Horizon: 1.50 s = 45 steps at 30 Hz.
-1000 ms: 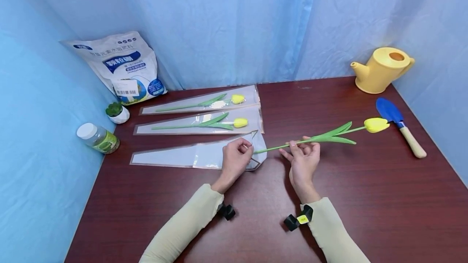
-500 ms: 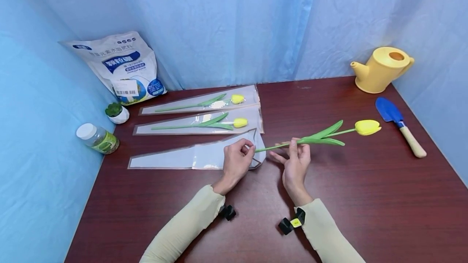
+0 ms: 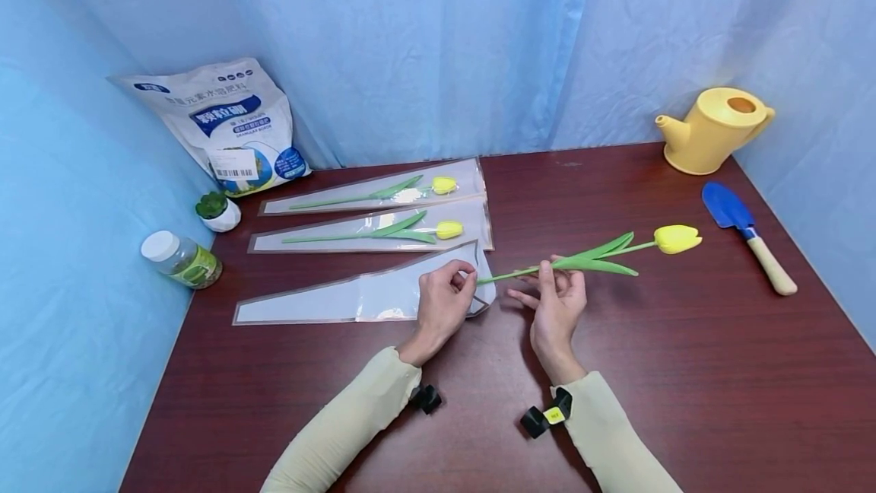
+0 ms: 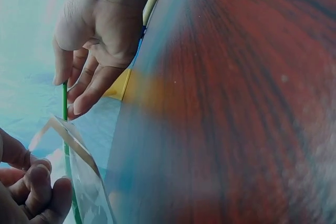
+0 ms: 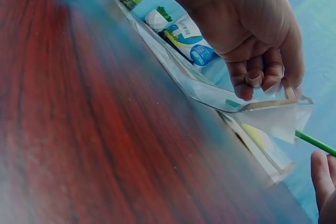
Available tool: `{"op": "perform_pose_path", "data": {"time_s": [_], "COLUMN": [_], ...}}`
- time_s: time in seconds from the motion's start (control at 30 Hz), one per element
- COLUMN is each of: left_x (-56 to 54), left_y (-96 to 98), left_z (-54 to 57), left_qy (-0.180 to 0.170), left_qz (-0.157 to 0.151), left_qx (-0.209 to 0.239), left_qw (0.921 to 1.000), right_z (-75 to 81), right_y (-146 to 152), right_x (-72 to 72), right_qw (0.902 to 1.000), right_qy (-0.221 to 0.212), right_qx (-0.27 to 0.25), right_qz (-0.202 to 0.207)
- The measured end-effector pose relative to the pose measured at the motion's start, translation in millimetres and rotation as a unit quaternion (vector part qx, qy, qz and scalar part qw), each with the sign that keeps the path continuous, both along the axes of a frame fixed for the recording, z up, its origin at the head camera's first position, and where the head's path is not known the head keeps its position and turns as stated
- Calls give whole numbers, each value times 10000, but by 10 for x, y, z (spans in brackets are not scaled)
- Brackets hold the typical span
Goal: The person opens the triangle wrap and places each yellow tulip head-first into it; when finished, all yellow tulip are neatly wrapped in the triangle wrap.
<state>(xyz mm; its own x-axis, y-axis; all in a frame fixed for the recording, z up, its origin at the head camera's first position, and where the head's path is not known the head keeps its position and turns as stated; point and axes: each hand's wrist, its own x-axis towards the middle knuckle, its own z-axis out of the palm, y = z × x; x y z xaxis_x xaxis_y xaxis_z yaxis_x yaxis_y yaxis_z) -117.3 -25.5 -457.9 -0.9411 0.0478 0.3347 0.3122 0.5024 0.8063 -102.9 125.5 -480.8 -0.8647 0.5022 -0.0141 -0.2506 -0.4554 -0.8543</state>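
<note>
Between the thumb and fingers of my left hand (image 3: 443, 309) the mouth edge of a clear-and-white flower sleeve (image 3: 328, 301) is pinched. My right hand (image 3: 560, 314) holds the green stem of a yellow artificial tulip (image 3: 676, 239), its bloom pointing right. In the left wrist view the stem (image 4: 65, 100) runs from the right fingers (image 4: 62, 66) down into the sleeve (image 4: 86, 171). A green stem end shows inside the raised sleeve mouth (image 5: 273, 121) in the right wrist view. Behind lie two more sleeves, each with a yellow tulip (image 3: 449, 230) inside.
Back left stands a white fertilizer bag (image 3: 233, 124), with a small potted succulent (image 3: 219, 211) and a white-lidded jar (image 3: 183, 259) in front. A yellow watering can (image 3: 712, 131) and a blue trowel (image 3: 749, 238) are at the right. Blue curtains (image 3: 424, 52) border the table.
The right hand has moved left with the tulip, the stem going further into the sleeve. The sleeve's narrow end has shifted left and nearer to me. The left hand has barely moved.
</note>
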Motion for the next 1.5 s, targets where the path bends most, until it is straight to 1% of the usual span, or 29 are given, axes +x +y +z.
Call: {"op": "perform_pose_path", "data": {"time_s": [0.1, 0.2, 0.37, 0.43, 0.5, 0.83, 0.9, 1.03, 1.17, 1.33, 1.5], "left_x": [2, 5, 4, 4, 4, 2, -3, -5, -1, 6, 14], "left_y": [1, 1, 4, 6, 8, 0, -1, -2, 0, 4, 10], "left_z": [-1, 5, 7, 6, 5, -2, -2, -6, -8, -3, 7], "left_qy": [-13, -2, 80, 88, 92, 142, 160, 200, 214, 279, 359], "left_qz": [-13, -16, -25, -39, -40, -7, -11, -29, -44, -39, -48], "left_qx": [-6, -23, -49, -61, -77, -110, -110, -144, -187, -248, -253], "left_qw": [10000, 10000, 10000, 9999, 9999, 9998, 9998, 9997, 9996, 9993, 9990], "right_z": [11, 31, 57, 58, 58, 51, 54, 63, 62, 49, 41], "right_y": [9, 29, 75, 81, 76, 28, 36, 46, 25, -36, -98], "right_x": [8, 3, -32, -37, -36, -17, -20, -28, -29, -25, -17], "right_qw": [9999, 9997, 9990, 9986, 9986, 9986, 9986, 9986, 9987, 9987, 9971], "right_qy": [-106, -195, -229, -265, -333, -466, -453, -419, -442, -471, -664], "right_qx": [63, -18, -333, -353, -336, -46, -138, -312, -234, -136, 55], "right_qz": [105, 110, -215, -281, -242, 258, 251, 96, 61, 169, 380]}}
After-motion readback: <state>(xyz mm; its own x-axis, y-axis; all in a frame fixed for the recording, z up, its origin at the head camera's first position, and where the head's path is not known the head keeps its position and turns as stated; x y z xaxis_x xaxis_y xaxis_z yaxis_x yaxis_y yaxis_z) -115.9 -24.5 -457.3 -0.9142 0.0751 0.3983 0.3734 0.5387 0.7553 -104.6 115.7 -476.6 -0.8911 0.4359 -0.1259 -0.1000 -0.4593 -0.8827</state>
